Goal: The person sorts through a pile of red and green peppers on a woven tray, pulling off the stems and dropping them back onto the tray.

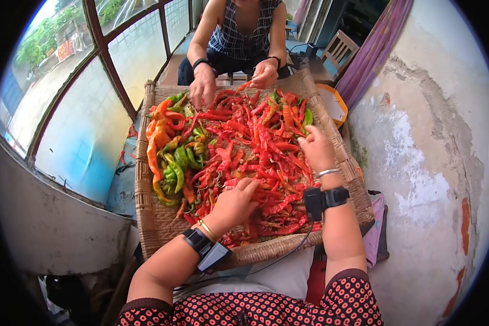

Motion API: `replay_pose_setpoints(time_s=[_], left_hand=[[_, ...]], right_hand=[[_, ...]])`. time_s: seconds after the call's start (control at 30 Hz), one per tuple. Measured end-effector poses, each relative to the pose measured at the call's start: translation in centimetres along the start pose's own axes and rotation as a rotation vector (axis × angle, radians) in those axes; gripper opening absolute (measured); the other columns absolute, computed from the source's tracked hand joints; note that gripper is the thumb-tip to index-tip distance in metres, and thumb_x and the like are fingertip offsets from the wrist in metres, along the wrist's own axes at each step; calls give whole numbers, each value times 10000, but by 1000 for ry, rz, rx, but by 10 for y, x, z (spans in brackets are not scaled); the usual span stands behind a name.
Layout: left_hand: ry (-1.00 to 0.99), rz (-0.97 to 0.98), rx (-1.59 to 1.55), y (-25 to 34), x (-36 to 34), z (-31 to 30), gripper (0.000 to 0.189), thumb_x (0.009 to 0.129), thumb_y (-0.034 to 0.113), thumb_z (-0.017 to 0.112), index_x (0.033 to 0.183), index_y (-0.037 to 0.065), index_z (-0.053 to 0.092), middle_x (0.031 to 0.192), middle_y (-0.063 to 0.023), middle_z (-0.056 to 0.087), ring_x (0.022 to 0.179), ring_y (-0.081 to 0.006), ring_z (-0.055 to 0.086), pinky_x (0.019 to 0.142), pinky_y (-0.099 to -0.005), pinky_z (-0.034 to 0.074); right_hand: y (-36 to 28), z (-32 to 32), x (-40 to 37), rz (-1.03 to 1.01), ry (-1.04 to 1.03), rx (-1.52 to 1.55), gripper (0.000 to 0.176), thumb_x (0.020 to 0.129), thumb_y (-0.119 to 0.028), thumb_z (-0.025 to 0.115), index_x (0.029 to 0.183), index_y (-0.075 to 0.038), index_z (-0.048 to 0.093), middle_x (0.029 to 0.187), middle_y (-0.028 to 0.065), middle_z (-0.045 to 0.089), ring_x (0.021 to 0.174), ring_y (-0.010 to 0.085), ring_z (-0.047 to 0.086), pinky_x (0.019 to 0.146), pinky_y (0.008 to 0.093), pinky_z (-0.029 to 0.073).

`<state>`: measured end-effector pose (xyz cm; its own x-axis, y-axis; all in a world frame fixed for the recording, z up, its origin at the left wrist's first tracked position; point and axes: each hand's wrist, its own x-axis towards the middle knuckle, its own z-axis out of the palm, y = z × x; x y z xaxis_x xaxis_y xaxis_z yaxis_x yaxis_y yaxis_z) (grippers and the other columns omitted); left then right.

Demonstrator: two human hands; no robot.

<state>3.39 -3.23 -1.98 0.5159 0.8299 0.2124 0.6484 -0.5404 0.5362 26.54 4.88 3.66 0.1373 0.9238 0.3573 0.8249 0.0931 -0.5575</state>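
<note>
Where its fingers curl down into the heap, the person's left hand [236, 204] sits at six o'clock on the tray, knuckles up and loosely closed over long, wrinkled red chilli peppers [255, 146]. Whether a pod is actually pinched underneath cannot be told. The right hand [316, 148] rests at three o'clock, near the tray's rim, with its fingers bent onto the same red pods and its grip likewise hidden. Each wrist carries a black strapped device [206, 247], and the right wrist also has a thin silver bangle [328, 173].

The red peppers fill the middle and right of the shallow woven wicker tray [146, 212]. Curved green peppers [176, 163] and a few orange ones lie gathered at nine o'clock. At eleven o'clock a seated co-worker's hand [204, 87] presses into the far edge of the pile, with its partner at one o'clock.

The work looks like picking through the pods by colour. It seems about midway, since green strays show among the red. A next move would call for closing on one pod alone and lifting it clear without dragging its tangled neighbours.
</note>
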Motion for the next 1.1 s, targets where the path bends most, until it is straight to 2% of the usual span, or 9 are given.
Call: replay_pose_setpoints(time_s=[0.03, 0.1, 0.2, 0.43, 0.63, 0.83, 0.9, 1.03, 1.1], left_hand=[[1, 2, 1, 1, 0, 1, 523, 734, 207, 606, 1203, 92, 406, 1148, -136, 479, 820, -319, 578, 660, -387, 490], [-107, -42, 51, 3, 0, -1, 510, 732, 219, 601, 1191, 91, 420, 1174, -140, 459, 788, -331, 583, 647, -394, 492], [-31, -44, 95, 8, -2, -4, 481, 733, 228, 595, 1170, 91, 446, 1198, -141, 436, 746, -334, 592, 613, -394, 494], [-109, 41, 225, 3, -2, 0, 410, 737, 208, 569, 1122, 88, 490, 1174, -135, 448, 641, -286, 601, 522, -371, 489], [-144, 68, 262, -1, -2, 5, 232, 728, 209, 570, 907, 64, 548, 901, -83, 495, 556, -260, 572, 473, -379, 463], [-183, 43, 205, 2, 1, -2, 257, 761, 310, 573, 854, 71, 589, 853, -77, 532, 663, -254, 584, 573, -381, 467], [-199, -59, 104, 6, 2, -2, 254, 765, 275, 585, 895, 57, 590, 877, -90, 561, 740, -262, 585, 651, -386, 469], [125, -23, -293, 4, 2, 7, 366, 790, 234, 581, 1081, 18, 528, 940, -131, 596, 761, -278, 602, 677, -350, 482], [78, -194, -820, 7, 4, 10, 313, 799, 189, 588, 1058, 17, 547, 854, -102, 618, 723, -185, 603, 659, -300, 478]], right_hand=[[-1, 3, -3, 0, 2, 0, 323, 715, -200, 639, 995, -54, 569, 711, 120, 604, 647, 266, 584, 605, 352, 471], [-2, 13, -10, -160, -497, -51, 378, 698, -219, 644, 1036, -79, 551, 807, 144, 606, 761, 296, 589, 681, 377, 470], [-11, 32, -24, -325, -623, -123, 449, 709, -237, 624, 1119, -113, 489, 961, 172, 583, 910, 324, 553, 785, 397, 442], [-13, 51, -27, -236, -856, -323, 311, 700, -250, 626, 949, -89, 534, 908, 154, 602, 888, 322, 564, 769, 407, 445], [-2, 23, -13, -86, -873, -279, 175, 644, -224, 591, 740, -83, 632, 769, 133, 625, 754, 283, 597, 692, 356, 469], [-2, -6, -3, 246, -775, 523, 225, 823, -251, 561, 746, -45, 603, 619, 10, 577, 442, 41, 481, 407, 174, 388], [-2, -2, -3, 176, -779, 511, 248, 834, -272, 552, 775, -40, 617, 623, 6, 581, 430, 46, 481, 400, 172, 387], [-19, 5, -14, 205, -938, 595, 261, 834, -267, 557, 841, -17, 632, 650, 3, 588, 447, 50, 496, 408, 184, 396], [-28, 7, -21, 93, -1022, 761, 255, 843, -246, 546, 889, -9, 627, 692, 18, 609, 484, 53, 518, 451, 173, 418]])
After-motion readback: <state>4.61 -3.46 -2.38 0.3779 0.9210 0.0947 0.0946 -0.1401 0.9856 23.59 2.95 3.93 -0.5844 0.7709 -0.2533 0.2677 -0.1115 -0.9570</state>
